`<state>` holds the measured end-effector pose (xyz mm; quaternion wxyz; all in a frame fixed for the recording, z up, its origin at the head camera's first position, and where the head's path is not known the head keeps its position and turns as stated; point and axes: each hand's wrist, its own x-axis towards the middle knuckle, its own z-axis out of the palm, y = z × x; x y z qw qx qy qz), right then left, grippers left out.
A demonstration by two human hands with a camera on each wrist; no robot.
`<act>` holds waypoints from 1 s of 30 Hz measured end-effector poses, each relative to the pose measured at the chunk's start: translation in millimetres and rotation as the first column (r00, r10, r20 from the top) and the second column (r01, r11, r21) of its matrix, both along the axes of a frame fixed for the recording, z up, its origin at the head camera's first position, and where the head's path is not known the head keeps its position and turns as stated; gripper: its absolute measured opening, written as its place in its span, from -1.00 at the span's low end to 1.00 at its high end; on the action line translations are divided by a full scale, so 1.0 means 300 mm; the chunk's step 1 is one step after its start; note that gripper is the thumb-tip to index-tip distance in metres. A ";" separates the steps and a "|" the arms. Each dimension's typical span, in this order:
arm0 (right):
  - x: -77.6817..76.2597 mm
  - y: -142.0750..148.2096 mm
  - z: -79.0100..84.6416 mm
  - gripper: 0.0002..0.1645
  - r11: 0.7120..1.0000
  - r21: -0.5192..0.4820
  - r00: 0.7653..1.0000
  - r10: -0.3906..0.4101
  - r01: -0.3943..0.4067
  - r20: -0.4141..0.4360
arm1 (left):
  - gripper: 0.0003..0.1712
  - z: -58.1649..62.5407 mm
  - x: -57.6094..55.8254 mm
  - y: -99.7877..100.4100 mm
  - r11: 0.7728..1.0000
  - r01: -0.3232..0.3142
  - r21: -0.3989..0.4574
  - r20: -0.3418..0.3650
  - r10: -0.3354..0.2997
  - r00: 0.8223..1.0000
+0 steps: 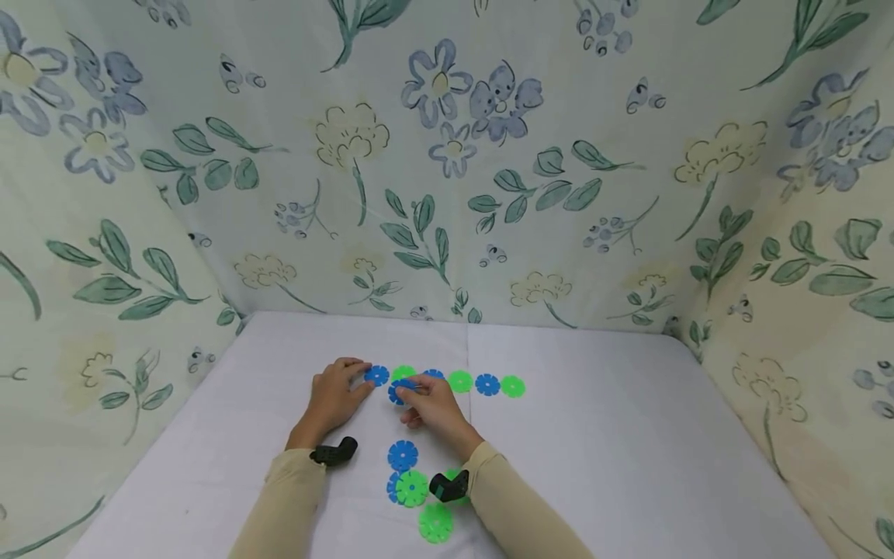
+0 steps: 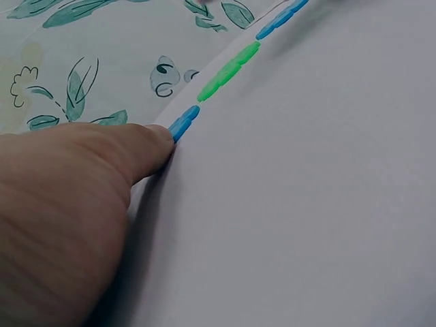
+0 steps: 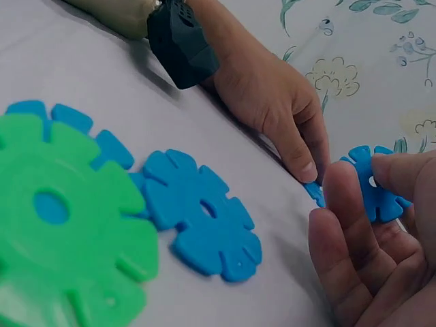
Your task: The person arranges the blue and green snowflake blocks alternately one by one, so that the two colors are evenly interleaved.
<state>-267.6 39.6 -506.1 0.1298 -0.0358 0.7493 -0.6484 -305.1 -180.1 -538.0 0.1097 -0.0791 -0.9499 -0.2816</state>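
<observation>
Blue and green notched plastic snowflake discs lie on the white table. My left hand (image 1: 337, 396) is at the left end of a row of them, thumb and forefinger on the edges of the end blue disc (image 1: 378, 376). In the left wrist view, the thumb (image 2: 153, 143) touches that disc's near edge. My right hand (image 1: 436, 407) pinches another blue disc (image 3: 377, 184) between thumb and fingers, raised in front of the row. It partly covers a green disc (image 1: 403, 373) and a blue disc (image 1: 434, 373) in the row.
The row runs on right with a green disc (image 1: 460, 381), a blue disc (image 1: 487, 384) and a green disc (image 1: 513, 387). Nearer me are loose discs: a blue one (image 1: 402, 456), a green one (image 1: 412, 488) overlapping blue, another green one (image 1: 436, 522). Floral cloth (image 1: 447, 233) walls the table.
</observation>
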 end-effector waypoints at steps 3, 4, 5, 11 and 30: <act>-0.014 -0.039 -0.015 -0.43 0.998 0.056 1.000 -0.002 0.002 0.003 | -0.50 -0.002 0.007 -0.008 1.000 0.004 0.005 0.004 -0.004 1.000; -0.018 -0.052 -0.018 -0.44 0.997 0.079 1.000 -0.001 0.001 -0.004 | -0.50 -0.002 0.008 -0.010 1.000 0.007 0.006 0.002 -0.007 1.000; -0.022 -0.063 -0.021 -0.45 0.995 0.104 1.000 0.003 -0.002 -0.017 | -0.50 -0.001 0.009 -0.013 1.000 0.010 0.012 -0.001 -0.010 1.000; -0.036 -0.123 -0.028 -0.63 0.977 0.209 0.994 0.070 -0.052 -0.084 | -0.53 0.005 0.008 -0.032 0.996 0.021 0.086 -0.013 -0.020 1.000; -0.063 -0.196 -0.053 -0.53 0.801 0.566 0.937 0.018 0.195 -0.349 | -0.65 -0.009 0.025 -0.057 0.984 0.047 0.170 -0.092 -0.031 0.995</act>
